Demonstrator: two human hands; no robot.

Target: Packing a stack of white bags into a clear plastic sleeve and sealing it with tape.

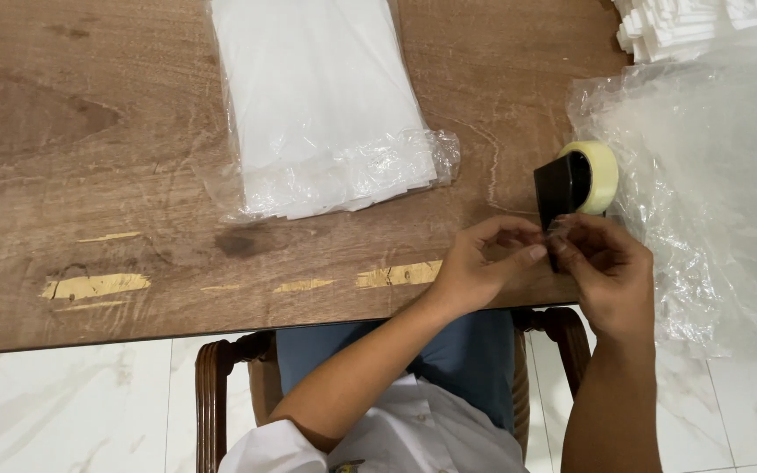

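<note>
1. Clear tape strip is pinched between both hands at the near table edge. It is barely visible, a short glossy length running up toward the dispenser.
2. Left hand: fingers curled narrow, thumb and forefinger tips closed on the strip's free end, just left of the right hand and touching it.
3. Right hand: also closed, fingertips gripping the tape close under the dispenser; knuckles face the camera, so the exact pinch point is hidden.
4. Tape dispenser — a black body with a pale yellowish tape roll behind it — stands on the wooden table directly above the hands, touching or nearly touching the right fingertips.
5. Progress, as a judgement: a length of tape looks drawn out but not yet torn off, and none is applied to anything. I cannot tell whether the strip is already cut.
6. White sheets in a clear plastic bag lie well apart, up and to the left, with the open end of the bag loose and unsealed.
7. Further out — crumpled clear plastic film lies to the right, a stack of white sheets sits at the top right corner, and a wooden chair stands below.
</note>
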